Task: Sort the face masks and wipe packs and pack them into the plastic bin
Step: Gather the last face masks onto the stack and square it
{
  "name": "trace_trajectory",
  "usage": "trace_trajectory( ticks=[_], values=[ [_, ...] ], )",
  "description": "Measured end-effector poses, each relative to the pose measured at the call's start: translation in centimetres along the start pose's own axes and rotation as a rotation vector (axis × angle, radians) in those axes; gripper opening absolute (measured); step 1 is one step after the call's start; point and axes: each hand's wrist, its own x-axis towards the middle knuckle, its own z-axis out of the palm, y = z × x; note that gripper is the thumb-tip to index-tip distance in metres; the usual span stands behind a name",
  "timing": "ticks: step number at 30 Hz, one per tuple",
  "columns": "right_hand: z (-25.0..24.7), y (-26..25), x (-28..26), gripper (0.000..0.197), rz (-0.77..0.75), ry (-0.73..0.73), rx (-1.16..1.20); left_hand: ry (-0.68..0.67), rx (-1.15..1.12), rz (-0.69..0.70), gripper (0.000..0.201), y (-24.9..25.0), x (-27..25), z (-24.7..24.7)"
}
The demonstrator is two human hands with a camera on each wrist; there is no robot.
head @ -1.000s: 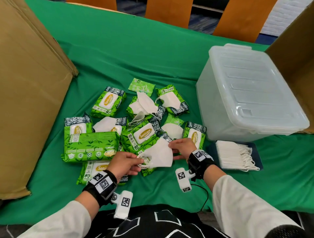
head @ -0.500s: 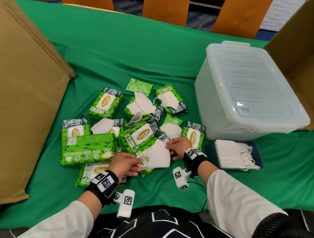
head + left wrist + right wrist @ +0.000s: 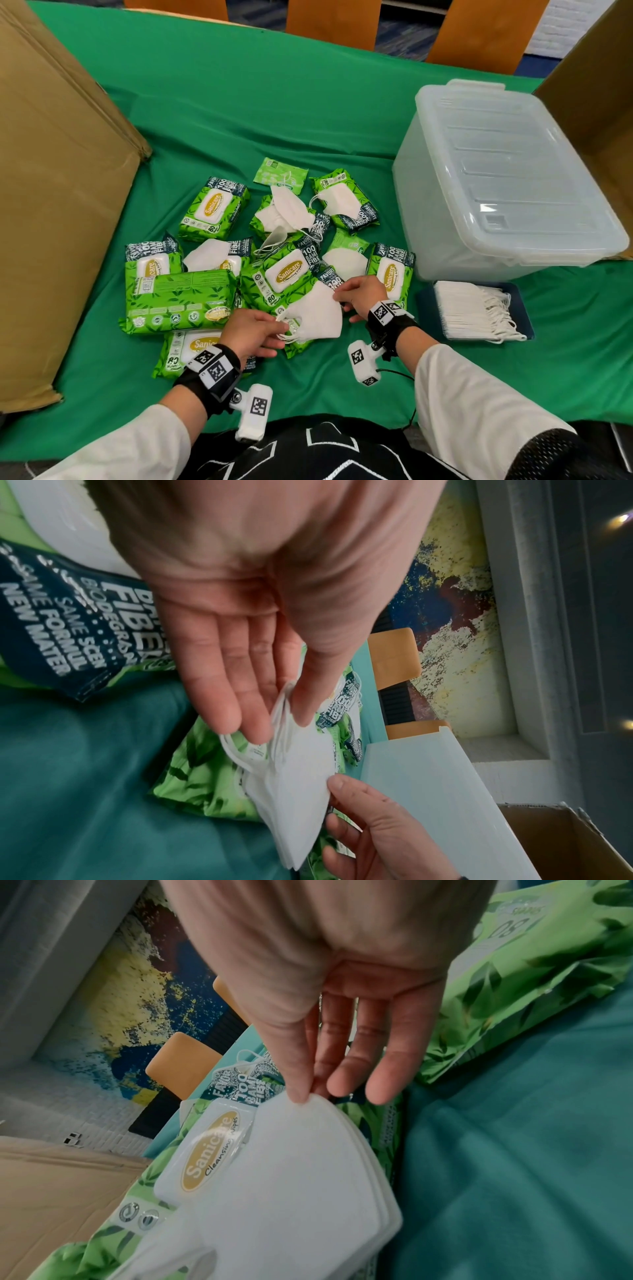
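head: left hand (image 3: 251, 330) pinches the loop end of a small stack of face masks (image 3: 313, 317); right hand (image 3: 359, 294) pinches the opposite edge, likely to square the stack; it sits over wipe packs (image 3: 287, 270) on the green bench (image 3: 274, 113); sorted masks (image 3: 469, 310) lie on a blue tray beside the plastic bin (image 3: 507, 178), lid on, so packing not started
left wrist: thumb and fingers (image 3: 236, 696) clamp mask edge and ear loops, keeping layers together; right hand's fingertips touch the far edge
right wrist: thumb and fingertip nip the mask corner, other fingers straight; stack (image 3: 291, 1177) covers a Sanicare pack (image 3: 209, 1153)
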Motion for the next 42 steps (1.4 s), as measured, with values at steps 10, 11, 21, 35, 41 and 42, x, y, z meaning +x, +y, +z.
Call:
trace_trajectory(
  ticks=[10,11,21,35,41,42],
  values=[
    [0.3,0.0,-0.1,0.007,-0.016,0.024,-0.020,0.000,0.081,0.017,0.031,-0.2,-0.2,-0.2],
    [0.3,0.0,-0.1,0.007,-0.017,0.023,-0.022,0.000,0.101,0.022,0.031,-0.2,-0.3,-0.3],
    [1.1,-0.7,-0.7,0.020,-0.379,-0.020,-0.213,0.179,0.832,0.532,0.003,2.0,0.1,-3.1],
    [1.8,0.0,-0.7,0.014,-0.466,-0.162,-0.302,0.020,1.000,0.464,0.016,1.8,1.9,-0.6],
    [-2.5,-3.3,2.9,0.013,-0.342,0.031,-0.138,0.106,0.478,0.598,0.003,9.1,0.6,-4.6],
    [-3.2,-3.8,4.0,0.015,-0.348,0.067,-0.204,0.140,0.474,0.616,0.002,10.3,1.1,-5.2]
  ],
)
